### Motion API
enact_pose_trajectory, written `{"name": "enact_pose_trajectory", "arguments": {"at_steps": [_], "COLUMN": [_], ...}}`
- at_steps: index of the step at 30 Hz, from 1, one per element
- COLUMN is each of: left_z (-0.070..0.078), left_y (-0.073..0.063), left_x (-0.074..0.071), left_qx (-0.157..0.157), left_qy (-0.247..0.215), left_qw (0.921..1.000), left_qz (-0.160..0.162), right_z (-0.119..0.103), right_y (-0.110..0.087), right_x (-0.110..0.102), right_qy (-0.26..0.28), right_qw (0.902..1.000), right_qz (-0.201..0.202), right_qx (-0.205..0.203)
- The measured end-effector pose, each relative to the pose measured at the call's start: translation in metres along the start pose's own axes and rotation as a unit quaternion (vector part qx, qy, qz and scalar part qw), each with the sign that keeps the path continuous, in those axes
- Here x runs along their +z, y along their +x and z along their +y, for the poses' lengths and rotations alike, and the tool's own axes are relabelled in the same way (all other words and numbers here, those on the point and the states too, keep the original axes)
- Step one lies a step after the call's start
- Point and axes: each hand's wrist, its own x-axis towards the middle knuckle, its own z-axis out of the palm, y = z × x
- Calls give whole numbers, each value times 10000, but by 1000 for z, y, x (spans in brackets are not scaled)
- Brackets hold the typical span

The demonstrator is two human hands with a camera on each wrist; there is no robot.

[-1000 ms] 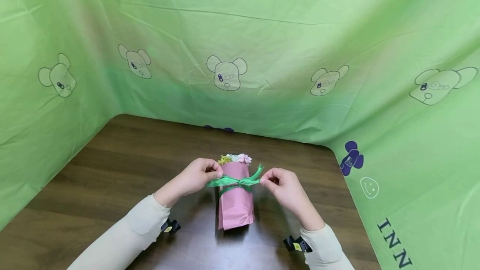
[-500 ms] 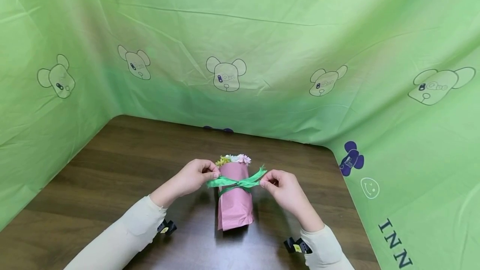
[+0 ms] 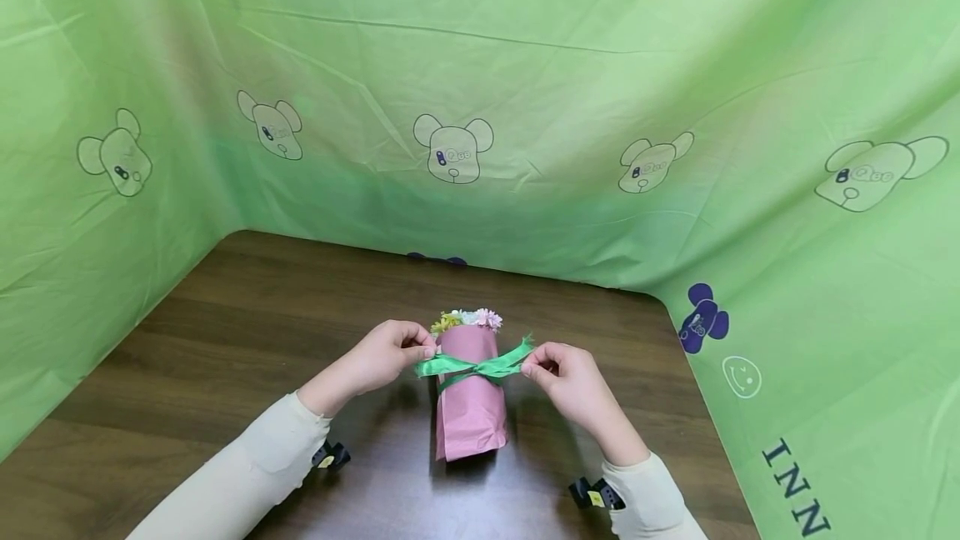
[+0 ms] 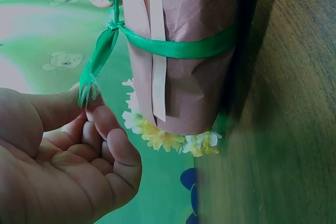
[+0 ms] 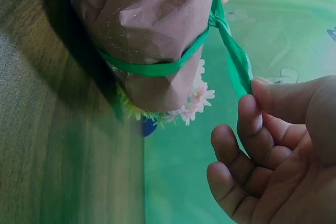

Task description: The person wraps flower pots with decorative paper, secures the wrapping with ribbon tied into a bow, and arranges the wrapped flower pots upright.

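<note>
A bouquet in pink wrapping paper (image 3: 471,423) lies on the table, its yellow, white and pale pink flowers (image 3: 480,319) showing at the far end. Around the paper runs a green ribbon (image 5: 144,69), crossed in a knot (image 4: 116,24) on top. My left hand (image 3: 386,357) pinches one frayed tail between thumb and forefinger, left of the bouquet. On the other side, my right hand (image 3: 570,377) pinches a second tail (image 5: 239,64) with thumb and forefinger, the remaining fingers loosely curled. Both tails stretch outward from the knot.
The brown wooden table (image 3: 262,315) is enclosed by a green cloth (image 3: 450,40) printed with bear heads, at the back and both sides. Black wrist devices (image 3: 330,455) are strapped at the sleeves.
My left hand has drawn slightly left, and the ribbon's tails spread wider across the bouquet. The right hand has shifted only slightly; the bouquet stays in place.
</note>
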Motion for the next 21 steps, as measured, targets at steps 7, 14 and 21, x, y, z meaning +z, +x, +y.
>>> {"name": "enact_pose_trajectory", "arguments": {"at_steps": [7, 14, 21], "left_z": [-2, -2, -3], "left_y": [0, -1, -2], "left_x": [-1, 0, 3], "left_qx": [-90, -146, -107], "left_qy": [-37, -148, -154], "left_qw": [9999, 9998, 9998], "left_qz": [-40, -59, -53], "right_z": [1, 4, 8], "right_y": [-1, -1, -3], "right_x": [0, 0, 0], "right_qy": [-65, -115, -135], "right_qw": [9999, 9999, 9998], "right_qz": [11, 47, 48], "right_qx": [96, 72, 126]}}
